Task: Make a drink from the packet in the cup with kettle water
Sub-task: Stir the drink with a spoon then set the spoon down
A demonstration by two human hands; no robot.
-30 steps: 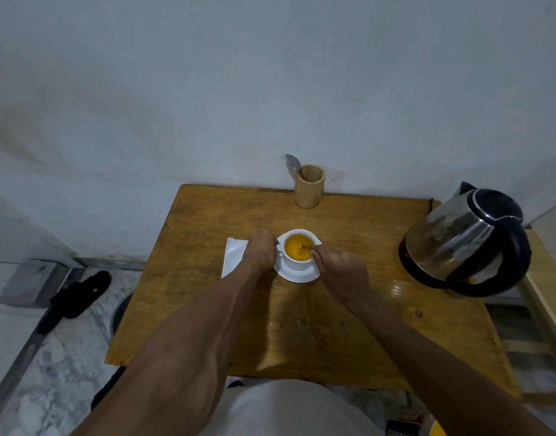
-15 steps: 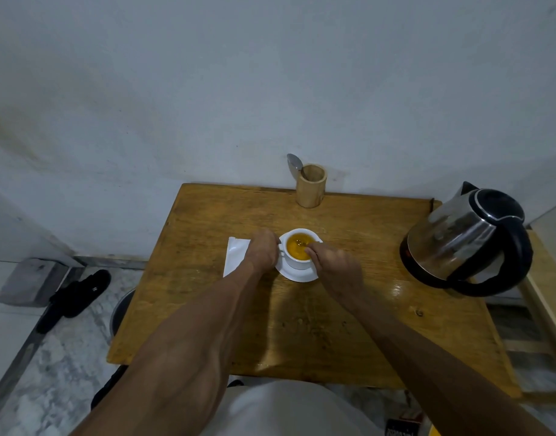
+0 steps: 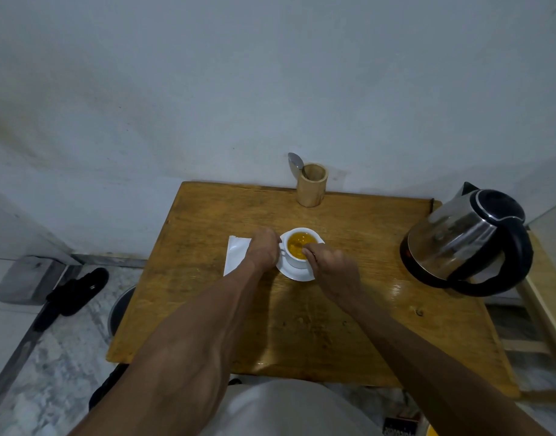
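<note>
While the white cup [image 3: 300, 250] of orange drink sits on its saucer [image 3: 297, 273] mid-desk [image 3: 349, 325], the left hand [image 3: 264, 250] pinches its handle, and the right hand [image 3: 330, 265] seemingly clenches a spoon over it. The kettle [image 3: 465, 240] stands at the desk's right edge.

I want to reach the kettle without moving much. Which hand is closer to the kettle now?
Right. The right hand is at the cup, on the side facing the kettle, though apart from it. The left hand is on the cup's far side, by the white packet.

Wooden table [image 3: 207, 309] against pale wall [image 3: 270, 73]; grey marbled floor [image 3: 50, 388].
</note>
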